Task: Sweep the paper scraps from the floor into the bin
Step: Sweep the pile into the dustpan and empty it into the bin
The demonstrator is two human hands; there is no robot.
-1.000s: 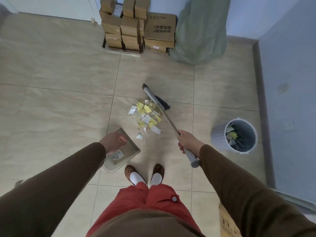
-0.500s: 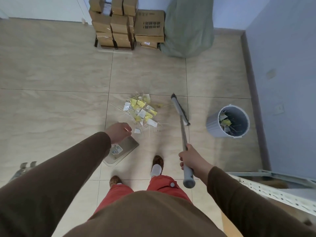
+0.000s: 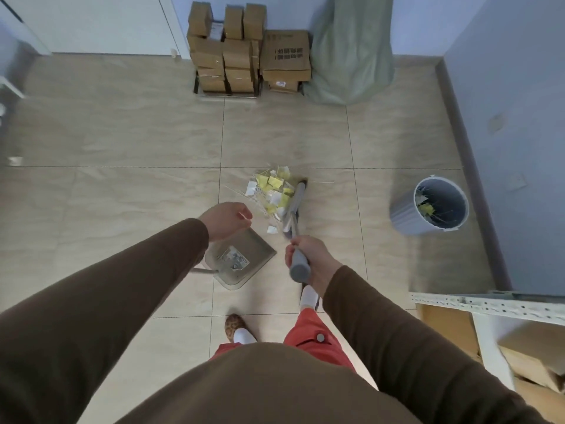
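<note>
2 hands busy: right hand grips broom handle, head touching right edge of paper scraps piled on floor. Left hand curled above dustpan, grip unclear. Bin well right, scraps inside.

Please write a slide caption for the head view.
Right hand grips broom beside paper scraps; left hand holds dustpan.
</note>
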